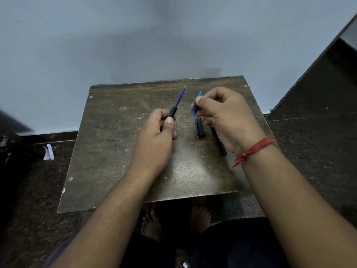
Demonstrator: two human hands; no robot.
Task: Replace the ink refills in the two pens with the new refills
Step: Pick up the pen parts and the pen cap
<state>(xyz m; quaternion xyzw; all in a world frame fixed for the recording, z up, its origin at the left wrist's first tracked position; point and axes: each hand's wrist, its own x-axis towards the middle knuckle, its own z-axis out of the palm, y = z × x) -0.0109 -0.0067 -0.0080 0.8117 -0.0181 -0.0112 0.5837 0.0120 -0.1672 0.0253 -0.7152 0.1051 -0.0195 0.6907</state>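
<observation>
My left hand (pixel 157 136) grips a black pen barrel (pixel 172 111) with a blue refill (pixel 180 97) sticking out of its top, tip pointing up and away. Just to its right, my right hand (pixel 224 115) pinches a small blue pen piece (pixel 196 105) between thumb and fingers. Under the right hand, a black pen cap (pixel 200 128) with a blue clip and a second black pen (pixel 219 142) lie on the worn brown table (pixel 116 151). The second pen's upper end is hidden by my right hand.
The small table stands against a pale blue wall (pixel 135 45). Dark speckled floor surrounds it, with a crumpled white scrap (pixel 48 152) at the left. A red thread bracelet (pixel 255 149) is on my right wrist. My bare feet (pixel 152 221) show below the table's front edge.
</observation>
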